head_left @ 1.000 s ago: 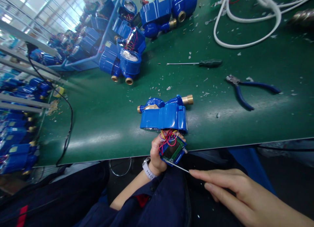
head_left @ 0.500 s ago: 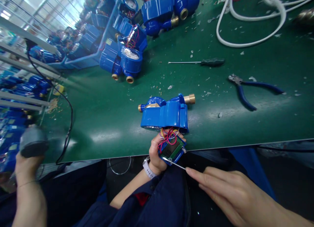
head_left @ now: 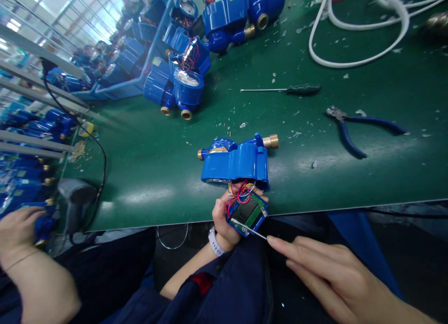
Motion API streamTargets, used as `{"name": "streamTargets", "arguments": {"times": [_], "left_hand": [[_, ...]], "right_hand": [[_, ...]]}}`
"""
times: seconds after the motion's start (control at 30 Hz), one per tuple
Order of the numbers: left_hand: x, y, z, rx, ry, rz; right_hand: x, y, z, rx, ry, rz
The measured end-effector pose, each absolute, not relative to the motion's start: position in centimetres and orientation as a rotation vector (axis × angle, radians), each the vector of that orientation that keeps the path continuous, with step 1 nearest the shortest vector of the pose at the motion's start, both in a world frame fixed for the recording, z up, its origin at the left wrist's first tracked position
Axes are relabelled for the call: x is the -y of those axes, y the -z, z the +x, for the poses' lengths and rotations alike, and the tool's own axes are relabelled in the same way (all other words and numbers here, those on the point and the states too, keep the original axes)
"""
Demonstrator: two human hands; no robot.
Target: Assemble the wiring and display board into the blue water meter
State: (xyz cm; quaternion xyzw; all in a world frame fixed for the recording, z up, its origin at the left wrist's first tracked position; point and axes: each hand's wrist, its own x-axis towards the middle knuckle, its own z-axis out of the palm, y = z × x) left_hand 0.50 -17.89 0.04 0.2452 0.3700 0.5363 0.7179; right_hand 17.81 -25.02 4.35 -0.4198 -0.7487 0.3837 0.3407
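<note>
Green circuit board point(head_left: 253, 217) and small grey display point(head_left: 248, 209) sit in the curled fingers of the left hand point(head_left: 224, 219); at twelve o'clock lies the blue meter point(head_left: 233, 164), wires point(head_left: 243, 193) between. From four o'clock, the right hand point(head_left: 325, 268) pinches a slim metal rod point(head_left: 257, 234), its tip by the display's eight-o'clock corner. One slip might scratch the display; pulling the board away could strain the wires.

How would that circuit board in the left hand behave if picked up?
The circuit board looks like a stiff, flat panel. It seems light, small enough for the left hand. Its thin, looped wires look floppy and would probably trail along.
</note>
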Motion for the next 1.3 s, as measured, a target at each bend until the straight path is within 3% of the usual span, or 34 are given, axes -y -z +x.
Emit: {"name": "streamTargets", "arguments": {"times": [0.5,0.73,0.87,1.13,1.3], "left_hand": [[18.0,-0.5,0.5,-0.832,-1.154,0.491],[18.0,-1.6,0.7,-0.793,-1.125,0.454],[17.9,-1.9,0.8,-0.808,-1.109,0.496],[17.9,-2.5,0.9,-0.784,-1.098,0.457],[17.9,-3.1,1.0,-0.765,-1.091,0.409]], "right_hand": [[26.1,-4.4,19.0,1.945,-0.772,-1.335],[26.7,-4.0,19.3,1.225,-1.368,-1.442],[26.6,-4.1,19.0,1.127,-1.445,-1.417],[26.1,-4.1,19.2,1.303,-1.079,-1.510],[26.7,-3.3,19.2,1.177,-1.122,-1.566]]}}
